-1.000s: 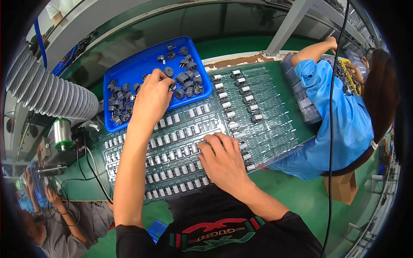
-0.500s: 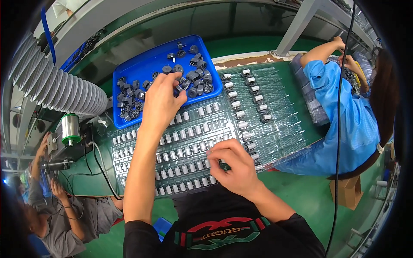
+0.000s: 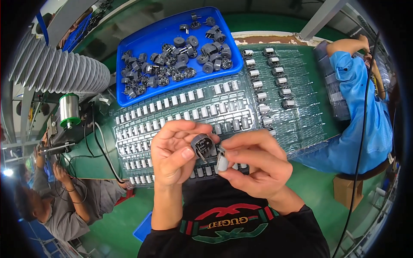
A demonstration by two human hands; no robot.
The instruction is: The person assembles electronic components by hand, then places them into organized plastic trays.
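Close to my chest, my left hand (image 3: 169, 154) is closed on a round dark grey component (image 3: 203, 145) with thin metal legs and a dark inner face. My right hand (image 3: 262, 161) pinches a small silver-white cylindrical part (image 3: 222, 164) right beside it. The two parts are close together; whether they touch I cannot tell. Beneath and beyond my hands lies a clear plastic tray (image 3: 115, 129) with rows of similar silver cylinders. Past it, a blue bin (image 3: 122, 96) holds many loose grey round components.
On the right lies a clear plastic tray (image 3: 301, 86) with rows of joined parts. A ribbed duct (image 3: 81, 71) and a solder wire spool (image 3: 69, 108) stand at left. One co-worker in a blue garment (image 3: 361, 116) sits right; another in a grey shirt (image 3: 71, 217) works left.
My left hand has come back from the blue bin with a grey component. My right hand has moved beside it, and the silver cylinder now shows in its fingers. The view has shifted.
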